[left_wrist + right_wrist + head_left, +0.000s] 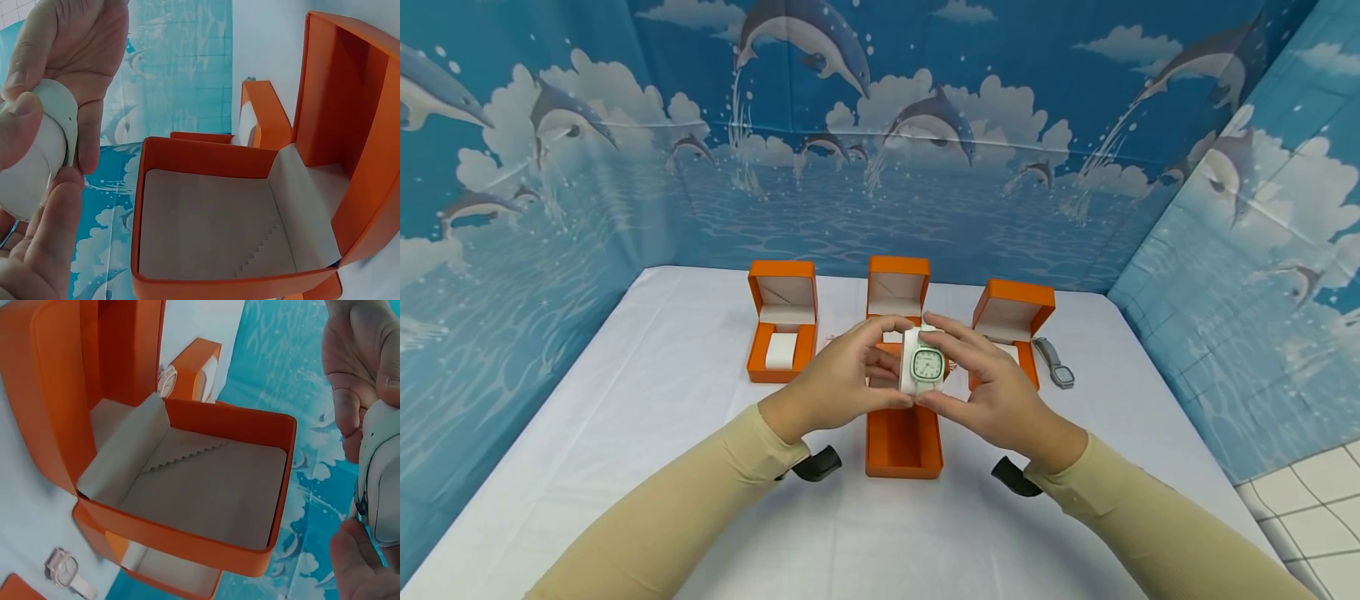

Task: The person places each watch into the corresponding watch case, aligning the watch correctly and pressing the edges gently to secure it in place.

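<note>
Above the nearest orange watch box [904,471], both hands hold a white watch cushion [907,354] that carries a pale green watch [928,364] with a squarish dial. My left hand [842,371] grips the cushion from the left, thumb below and fingers above. From the right, my right hand [1000,392] pinches the watch and cushion between thumb and fingers. The band [65,103] wraps round the cushion in the left wrist view. That nearest box stands open with its orange inside bare; the hands partly hide its raised lid.
Behind stand three more open orange boxes: a left box [781,367] with a white cushion, a middle box [898,287] and a right box [1015,308]. A grey-strapped watch [1055,363] lies right of them. Another watch [167,380] shows beside a box.
</note>
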{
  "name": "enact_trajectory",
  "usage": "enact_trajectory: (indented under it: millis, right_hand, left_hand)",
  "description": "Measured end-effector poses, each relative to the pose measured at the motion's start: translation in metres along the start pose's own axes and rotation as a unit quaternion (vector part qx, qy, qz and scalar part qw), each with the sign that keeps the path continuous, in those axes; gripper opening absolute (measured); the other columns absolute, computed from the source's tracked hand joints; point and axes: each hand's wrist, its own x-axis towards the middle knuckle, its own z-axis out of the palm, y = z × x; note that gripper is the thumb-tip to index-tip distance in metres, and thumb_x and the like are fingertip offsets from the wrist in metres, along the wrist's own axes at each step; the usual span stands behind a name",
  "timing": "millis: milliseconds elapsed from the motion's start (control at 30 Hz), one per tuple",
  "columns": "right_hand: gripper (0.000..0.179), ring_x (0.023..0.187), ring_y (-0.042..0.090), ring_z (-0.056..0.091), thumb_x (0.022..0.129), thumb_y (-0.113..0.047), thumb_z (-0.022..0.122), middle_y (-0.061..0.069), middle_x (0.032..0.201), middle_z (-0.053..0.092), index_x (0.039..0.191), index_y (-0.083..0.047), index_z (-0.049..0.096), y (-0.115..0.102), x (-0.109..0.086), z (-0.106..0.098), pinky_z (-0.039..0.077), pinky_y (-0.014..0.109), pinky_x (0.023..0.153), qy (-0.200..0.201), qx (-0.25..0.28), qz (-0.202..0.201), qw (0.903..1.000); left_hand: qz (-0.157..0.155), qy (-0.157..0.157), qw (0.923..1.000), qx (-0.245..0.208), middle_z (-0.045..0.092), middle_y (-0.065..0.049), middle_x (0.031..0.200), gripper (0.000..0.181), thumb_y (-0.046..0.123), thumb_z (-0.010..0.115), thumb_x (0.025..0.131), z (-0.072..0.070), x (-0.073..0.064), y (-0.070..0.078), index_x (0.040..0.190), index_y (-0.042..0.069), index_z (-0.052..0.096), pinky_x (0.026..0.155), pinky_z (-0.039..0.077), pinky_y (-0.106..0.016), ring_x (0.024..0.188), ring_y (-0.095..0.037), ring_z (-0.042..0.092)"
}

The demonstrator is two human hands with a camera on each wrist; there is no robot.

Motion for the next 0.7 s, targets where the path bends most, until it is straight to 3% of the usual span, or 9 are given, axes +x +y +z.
enact_trajectory:
  millis: [200,433,500,600,700]
  right_hand:
    - [0.069,0.148,0.029,0.049,0.088,-0.012,0.087,0.009,0.166,0.042,0.151,-0.012,0.058,-0.0021,0.0002,0.0012,0.054,0.038,0.109,-0.004,0.009,0.001,0.9999]
    - [0.07,0.149,0.03,0.047,0.089,-0.008,0.085,0.006,0.167,0.041,0.152,-0.012,0.056,0.0009,0.0005,0.0028,0.052,0.031,0.112,-0.006,0.04,0.006,0.9992]
    - [0.075,0.148,0.029,0.048,0.088,-0.007,0.085,0.008,0.166,0.041,0.155,-0.012,0.052,0.0011,0.0004,0.0028,0.052,0.035,0.112,-0.008,0.045,0.005,0.999]
    - [0.086,0.143,0.025,0.053,0.087,-0.004,0.086,0.009,0.163,0.044,0.16,-0.011,0.042,0.001,0.0006,0.0017,0.048,0.027,0.115,-0.016,0.066,0.007,0.9977]
    - [0.094,0.139,0.024,0.057,0.085,-0.001,0.086,0.011,0.162,0.045,0.163,-0.008,0.034,0.0026,0.0008,0.0011,0.044,0.025,0.118,-0.023,0.083,0.006,0.9963]
  left_hand:
    - [-0.003,0.003,1.0,-0.005,0.044,-0.007,0.159,0.084,0.007,0.086,0.088,0.0014,-0.0003,-0.0009,0.157,0.013,0.039,0.1,0.061,-0.041,0.112,-0.015,0.072]
    - [0.001,0.007,1.0,-0.001,0.043,-0.008,0.158,0.084,0.008,0.086,0.088,0.0015,-0.0001,-0.0032,0.157,0.014,0.039,0.1,0.061,-0.045,0.112,-0.017,0.072]
    - [0.003,0.007,1.0,0.003,0.043,-0.008,0.158,0.084,0.008,0.086,0.088,0.0014,-0.0007,-0.003,0.157,0.014,0.039,0.1,0.061,-0.041,0.112,-0.017,0.072]
    - [0.005,0.01,0.9999,0.012,0.045,-0.008,0.157,0.084,0.009,0.086,0.087,0.0016,-0.0017,-0.0029,0.157,0.015,0.04,0.098,0.061,-0.033,0.112,-0.017,0.072]
    - [0.01,0.011,0.9997,0.017,0.046,-0.008,0.157,0.084,0.009,0.087,0.087,0.0017,-0.0019,-0.0031,0.157,0.014,0.04,0.098,0.061,-0.035,0.112,-0.017,0.073]
